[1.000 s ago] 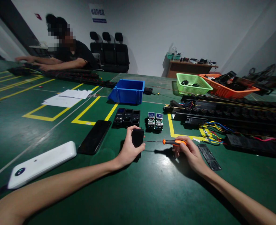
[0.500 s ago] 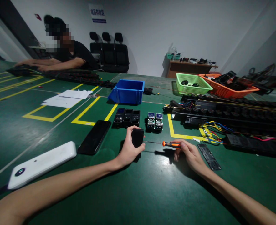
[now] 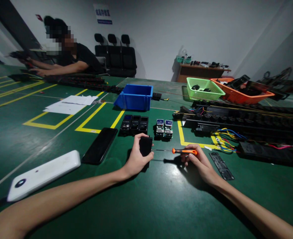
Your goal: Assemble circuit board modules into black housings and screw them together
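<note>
My left hand [image 3: 137, 156] is closed around a black rectangular case [image 3: 146, 146], held upright on its edge above the green table. In my right hand [image 3: 198, 161] is a screwdriver [image 3: 185, 151] with an orange and black handle, gripped between fingers and thumb. Its thin shaft points left, and the tip meets the right side of the case; whether it sits in a screw is too small to tell. Just beyond the case stand three black modules [image 3: 134, 125] in a row and two small circuit boards [image 3: 164, 129] with displays. A flat black cover [image 3: 221, 166] lies right of my right hand.
A black phone [image 3: 100, 146] and a white device [image 3: 44, 174] lie on the left. Behind are a blue bin [image 3: 136, 97], a green basket [image 3: 205, 89] and an orange basket [image 3: 241, 94]. Wired black rails [image 3: 236, 119] fill the right. Across the table sits another person [image 3: 71, 59].
My right hand's fingers have shifted around the screwdriver handle, showing more of it. My left hand and the case stay put. The other person has raised a dark object at far left.
</note>
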Tool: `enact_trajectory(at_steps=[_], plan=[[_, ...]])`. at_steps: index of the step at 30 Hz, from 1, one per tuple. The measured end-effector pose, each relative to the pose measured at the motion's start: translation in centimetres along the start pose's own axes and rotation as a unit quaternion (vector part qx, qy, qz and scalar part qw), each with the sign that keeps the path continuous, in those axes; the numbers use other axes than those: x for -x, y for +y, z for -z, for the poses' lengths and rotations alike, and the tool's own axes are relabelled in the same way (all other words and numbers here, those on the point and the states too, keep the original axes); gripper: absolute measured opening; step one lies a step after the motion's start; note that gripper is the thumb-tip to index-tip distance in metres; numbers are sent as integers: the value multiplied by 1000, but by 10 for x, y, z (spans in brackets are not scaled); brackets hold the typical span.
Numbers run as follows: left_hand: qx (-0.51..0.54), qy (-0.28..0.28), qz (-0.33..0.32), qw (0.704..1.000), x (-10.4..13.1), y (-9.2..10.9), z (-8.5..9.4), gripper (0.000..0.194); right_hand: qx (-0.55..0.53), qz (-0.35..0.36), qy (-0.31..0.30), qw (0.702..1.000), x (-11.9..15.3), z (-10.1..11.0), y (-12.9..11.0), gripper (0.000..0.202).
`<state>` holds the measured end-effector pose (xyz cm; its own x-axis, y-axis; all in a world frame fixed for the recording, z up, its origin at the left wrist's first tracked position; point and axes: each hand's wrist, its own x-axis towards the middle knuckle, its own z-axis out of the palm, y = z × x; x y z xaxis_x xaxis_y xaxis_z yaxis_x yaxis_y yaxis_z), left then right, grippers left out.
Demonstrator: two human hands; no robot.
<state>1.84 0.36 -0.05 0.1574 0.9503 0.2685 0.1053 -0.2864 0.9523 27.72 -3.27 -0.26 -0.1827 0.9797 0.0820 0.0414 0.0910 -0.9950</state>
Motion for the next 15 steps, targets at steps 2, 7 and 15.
enact_trajectory(at_steps=[2,7,15], plan=[[0,-1,1,1000,0,0,0,54,-10,6,-5,1000,-1,0,1,27],[1,-4,0,1000,0,1,0,54,-12,8,-14,1000,-1,1,0,24],[3,-6,2,1000,0,0,1,54,-18,8,-7,1000,-2,-1,0,21]])
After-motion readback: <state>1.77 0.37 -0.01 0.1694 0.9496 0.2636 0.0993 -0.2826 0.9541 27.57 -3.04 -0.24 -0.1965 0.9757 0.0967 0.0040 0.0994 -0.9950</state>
